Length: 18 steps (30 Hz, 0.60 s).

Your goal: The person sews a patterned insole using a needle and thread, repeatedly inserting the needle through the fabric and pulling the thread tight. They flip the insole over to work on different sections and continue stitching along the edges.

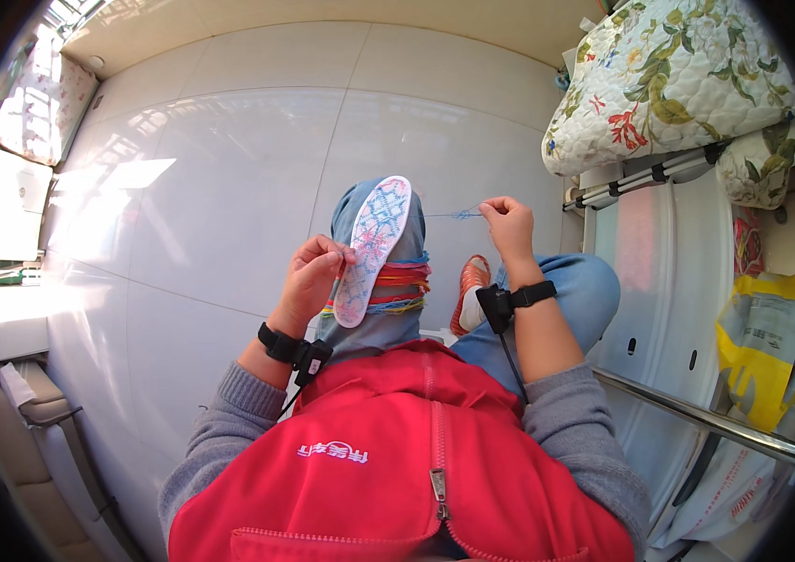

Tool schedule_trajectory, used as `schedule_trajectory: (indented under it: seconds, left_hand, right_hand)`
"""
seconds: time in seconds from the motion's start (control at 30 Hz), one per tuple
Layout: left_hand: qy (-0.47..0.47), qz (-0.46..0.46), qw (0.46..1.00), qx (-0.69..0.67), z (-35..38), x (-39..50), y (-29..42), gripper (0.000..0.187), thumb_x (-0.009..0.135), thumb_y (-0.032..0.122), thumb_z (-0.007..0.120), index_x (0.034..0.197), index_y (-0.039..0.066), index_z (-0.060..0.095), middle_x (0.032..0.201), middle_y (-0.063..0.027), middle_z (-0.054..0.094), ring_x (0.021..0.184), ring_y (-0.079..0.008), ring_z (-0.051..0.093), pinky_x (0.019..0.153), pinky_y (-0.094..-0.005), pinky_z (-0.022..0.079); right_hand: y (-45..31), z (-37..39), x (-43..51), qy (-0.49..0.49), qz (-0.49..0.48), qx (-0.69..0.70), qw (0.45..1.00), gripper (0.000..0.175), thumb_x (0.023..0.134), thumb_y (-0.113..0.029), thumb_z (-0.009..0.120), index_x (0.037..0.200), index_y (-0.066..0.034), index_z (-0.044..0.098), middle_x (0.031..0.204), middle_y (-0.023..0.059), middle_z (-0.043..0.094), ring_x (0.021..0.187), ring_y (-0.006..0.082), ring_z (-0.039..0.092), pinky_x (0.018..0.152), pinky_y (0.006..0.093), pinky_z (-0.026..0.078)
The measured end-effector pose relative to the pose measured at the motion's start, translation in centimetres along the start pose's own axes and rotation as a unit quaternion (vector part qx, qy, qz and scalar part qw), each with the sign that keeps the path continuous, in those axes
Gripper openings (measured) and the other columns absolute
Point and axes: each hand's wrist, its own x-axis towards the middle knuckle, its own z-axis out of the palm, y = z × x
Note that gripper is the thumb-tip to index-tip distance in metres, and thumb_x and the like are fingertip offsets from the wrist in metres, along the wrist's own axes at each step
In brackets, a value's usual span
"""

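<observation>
A white shoe insole point(372, 253) with a blue and pink stitched pattern rests at a slant on my denim-covered knee. My left hand point(313, 277) pinches its left edge with thumb and fingers; whether a needle is also in that grip is too small to tell. Out to the right, my right hand point(511, 226) holds a blue thread point(464, 214) between thumb and fingertips. This thread stretches from the insole side and has a loose tangle of loops near the fingers. Bundles of colored threads point(404, 277), red, orange, blue and yellow, lie around my leg beneath the insole.
Pale floor tiles point(243, 175) spread ahead. At right are a floral quilted cover point(664, 91), a white cabinet point(650, 295), a metal rail point(699, 414) and a yellow-grey bag point(766, 337). A beige padded seat point(46, 456) stands at lower left. Both wrists carry strapped devices with cables.
</observation>
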Motion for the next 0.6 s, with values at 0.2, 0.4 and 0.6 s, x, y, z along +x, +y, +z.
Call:
schedule_trajectory:
  seconds: [0.2,0.4,0.6]
  left_hand:
    - [0.022,-0.007,0.998,0.053,-0.2,-0.1,-0.2,0.006,0.091,0.009,0.058,0.086,0.006,0.06,0.088,-0.0067,0.067,0.079,-0.0114,0.057,0.071,-0.025,0.044]
    - [0.013,-0.003,0.997,0.072,-0.8,-0.4,0.1,0.006,0.09,0.009,0.058,0.086,0.005,0.061,0.089,-0.0068,0.067,0.081,-0.0119,0.058,0.074,-0.025,0.044]
    - [-0.039,0.036,0.993,0.11,-0.5,-0.6,0.8,0.008,0.088,0.008,0.06,0.083,0.003,0.063,0.088,-0.005,0.066,0.081,-0.0109,0.059,0.075,-0.0244,0.046]
  right_hand:
    - [0.0,-3.3,0.2,0.016,0.08,0.102,0.991,0.01,0.083,-0.006,0.071,0.089,0.002,0.07,0.071,0.0021,0.064,0.055,0.0075,0.052,0.051,0.0229,0.044]
    - [0.2,-4.4,0.1,-0.027,0.077,0.272,0.959,0.017,0.086,-0.004,0.064,0.1,0.0047,0.068,0.079,0.0045,0.064,0.064,0.0102,0.057,0.061,0.0253,0.05]
    - [0.5,-8.1,1.6,0.018,0.108,0.451,0.886,0.024,0.091,-0.006,0.053,0.108,0.0078,0.065,0.08,0.0069,0.063,0.066,0.015,0.061,0.064,0.0309,0.055]
